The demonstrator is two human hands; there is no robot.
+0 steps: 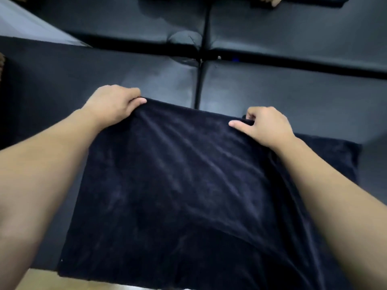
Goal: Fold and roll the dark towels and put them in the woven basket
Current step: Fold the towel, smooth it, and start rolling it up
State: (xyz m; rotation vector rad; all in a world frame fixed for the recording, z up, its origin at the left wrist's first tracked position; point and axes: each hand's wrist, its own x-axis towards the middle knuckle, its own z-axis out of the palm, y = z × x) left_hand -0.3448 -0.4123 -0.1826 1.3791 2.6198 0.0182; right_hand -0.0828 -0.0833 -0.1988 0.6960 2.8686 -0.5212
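A dark navy towel [178, 185] is spread out in front of me over the black padded surface [146, 76], hanging toward me past the near edge. My left hand [113, 103] pinches its far left corner between thumb and fingers. My right hand [266, 126] pinches the far right corner the same way. The far edge of the towel is held taut between both hands, slightly lifted. Part of the towel lies flat to the right behind my right forearm. The woven basket is not clearly in view.
The black padded surface is made of several cushions split by dark seams [201, 65]. At the top edge another person's hand [270, 0] rests on another dark towel [314, 1]. A brown woven-looking edge [1, 65] shows at far left. Pale floor [41, 279] lies below.
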